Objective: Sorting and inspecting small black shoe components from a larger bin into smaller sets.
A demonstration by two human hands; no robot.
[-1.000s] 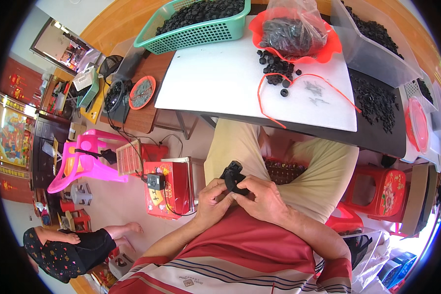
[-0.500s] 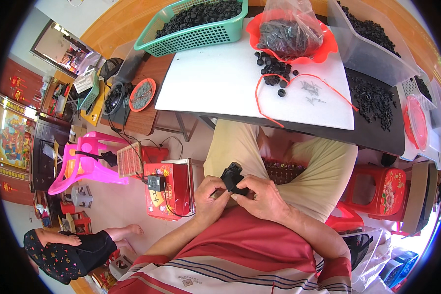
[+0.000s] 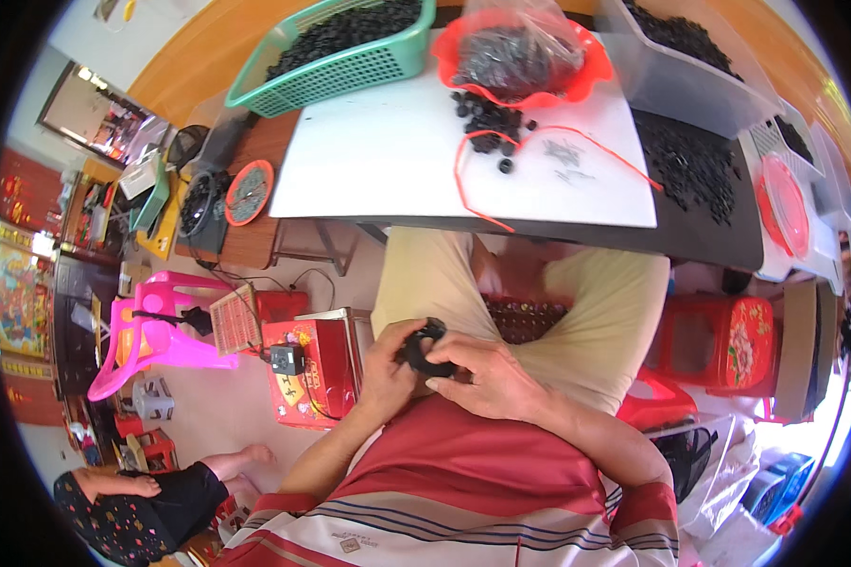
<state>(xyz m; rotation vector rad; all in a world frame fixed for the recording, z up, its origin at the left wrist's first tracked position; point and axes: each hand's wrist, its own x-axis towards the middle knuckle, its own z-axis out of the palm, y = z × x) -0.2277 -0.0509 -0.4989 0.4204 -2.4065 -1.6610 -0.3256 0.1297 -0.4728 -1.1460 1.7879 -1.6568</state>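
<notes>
Above my lap, both hands hold one black piece with a rounded, curved outline; its exact kind cannot be made out. My left hand is closed around its left side. The thumb and fingers of my right hand grip its right side. On the white work surface beyond my knees lie a heap of small black caps, several thin metal pins and a red cord.
A green basket of black parts, a red bowl with a filled clear bag and a clear bin line the table's far side. Loose black parts lie at right. Red stools stand beside me. Another person is at lower left.
The black piece has turned in my hands and now shows a rounder outline. Both hands have shifted slightly left and up. The whole view has moved a little, with the table now further left.
</notes>
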